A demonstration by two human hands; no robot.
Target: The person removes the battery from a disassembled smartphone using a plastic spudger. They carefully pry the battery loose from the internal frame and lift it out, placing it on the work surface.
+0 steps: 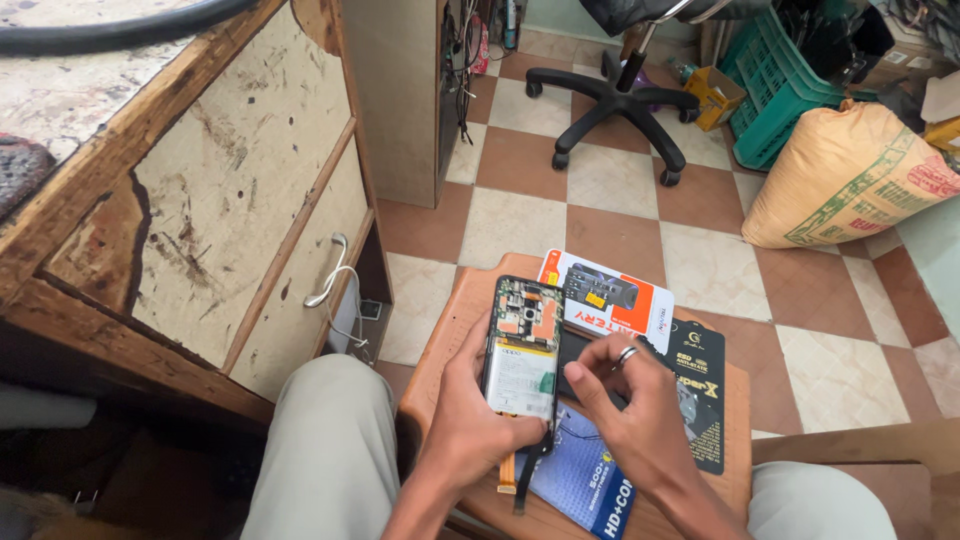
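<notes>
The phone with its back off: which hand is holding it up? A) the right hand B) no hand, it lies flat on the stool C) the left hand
C: the left hand grips the opened phone from its side, while the right hand, with a ring, works beside it.

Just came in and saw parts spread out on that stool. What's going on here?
A seated person is working on an opened phone, its back cover off so the battery and circuit board show. The left hand grips the phone upright over a small wooden stool, while the right hand, wearing a ring, pinches at the phone's right edge. Flat retail packets lie on the stool underneath. An orange flex ribbon hangs below the phone.
</notes>
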